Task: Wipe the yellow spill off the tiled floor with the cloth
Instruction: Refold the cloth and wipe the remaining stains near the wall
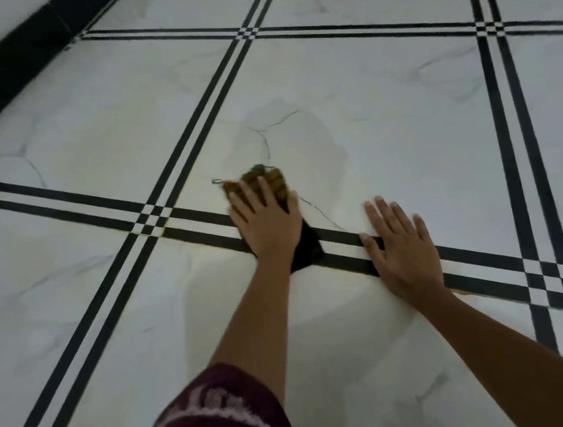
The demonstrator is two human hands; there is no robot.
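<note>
My left hand [267,220] presses flat on a dark cloth [305,245] whose far end [271,179] is stained yellow-brown. The cloth lies on a white tiled floor [384,117] across a black double stripe, with loose threads trailing from it. A faint yellow film [199,200] tints the tile left of the cloth, and yellow traces sit along the stripe [166,228]. A dull wet smear [286,137] spreads on the tile beyond the cloth. My right hand [402,246] rests flat on the floor to the right, fingers spread, holding nothing.
Black double stripes cross the floor in a grid [248,33]. A black skirting band [8,64] runs along the wall at the upper left. A maroon patterned sleeve or garment [220,415] shows at the bottom near my left arm.
</note>
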